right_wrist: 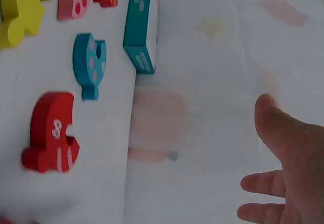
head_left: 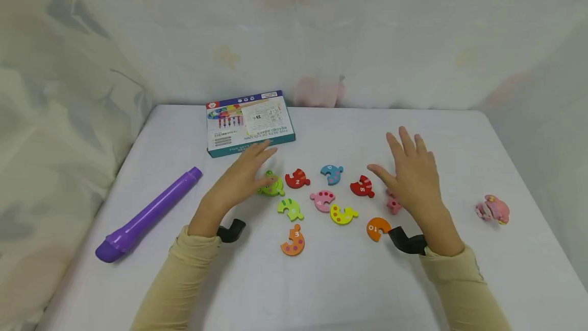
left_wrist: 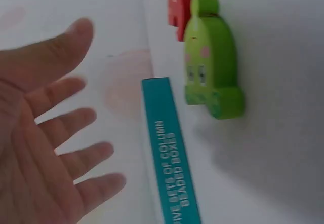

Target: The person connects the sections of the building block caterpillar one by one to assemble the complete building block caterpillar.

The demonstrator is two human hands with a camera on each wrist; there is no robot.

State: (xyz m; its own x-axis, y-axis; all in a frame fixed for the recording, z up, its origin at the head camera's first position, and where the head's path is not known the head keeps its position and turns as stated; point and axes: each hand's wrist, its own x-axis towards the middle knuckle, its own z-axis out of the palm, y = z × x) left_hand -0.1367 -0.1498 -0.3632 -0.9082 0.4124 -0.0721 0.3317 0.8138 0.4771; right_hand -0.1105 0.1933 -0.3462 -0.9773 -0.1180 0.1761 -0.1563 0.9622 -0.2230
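My left hand (head_left: 243, 175), fingers spread, is held over the table beside a green puzzle piece with a face (head_left: 274, 188) and overlaps it in the head view. In the left wrist view that green piece (left_wrist: 210, 57) stands apart from the palm. My right hand (head_left: 413, 178) is raised with fingers extended and partly covers a pink spotted piece (head_left: 393, 203). A red piece numbered 8 (head_left: 362, 187) lies to its left. Between the hands are a red piece (head_left: 296, 179), a blue piece (head_left: 331, 173), a pink piece (head_left: 322, 201) and a yellow piece (head_left: 342, 215). Neither hand holds anything.
Nearer me lie a striped green piece (head_left: 289, 208), an orange spotted piece (head_left: 294, 243) and an orange piece numbered 10 (head_left: 377, 228). A flat printed box (head_left: 250, 124) lies at the back, a purple stick-shaped toy (head_left: 149, 216) at left, a pink ruffled item (head_left: 493, 209) at right.
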